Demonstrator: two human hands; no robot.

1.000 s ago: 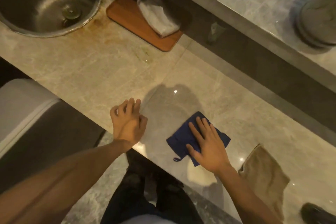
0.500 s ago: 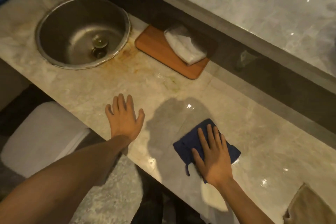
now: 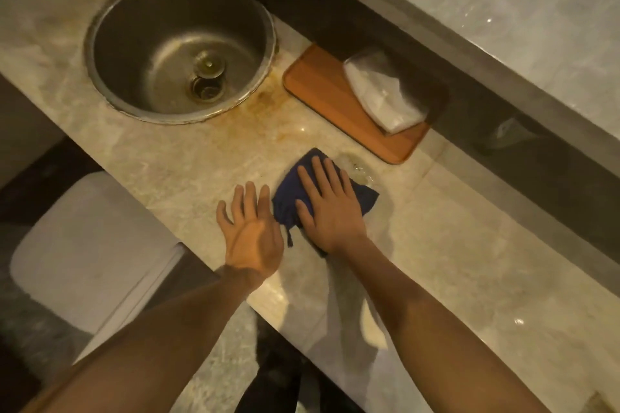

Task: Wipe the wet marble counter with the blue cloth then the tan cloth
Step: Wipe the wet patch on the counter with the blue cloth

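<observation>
The right hand (image 3: pixel 330 211) presses flat, fingers spread, on the blue cloth (image 3: pixel 364 198), mid-counter (image 3: pixel 201 157) near the front edge. The left hand (image 3: pixel 251 235), open, rests just beside the cloth.

Dim, warm, yellowish light in here, and pretty soft-looking overall.

Light seems to come from above and behind the person, since the arms throw a soft shadow onto the counter (image 3: pixel 469 261) near its front edge, under the right hand (image 3: pixel 330 208). Small glare spots sparkle on the wet marble and on the raised ledge (image 3: pixel 503 10) at the back. The gap under that ledge is almost black. The sink (image 3: pixel 181 47) picks up a dull sheen. Straight edges bow toward the corners from the wide lens, and fine detail looks smeary, with the floor murky.
</observation>
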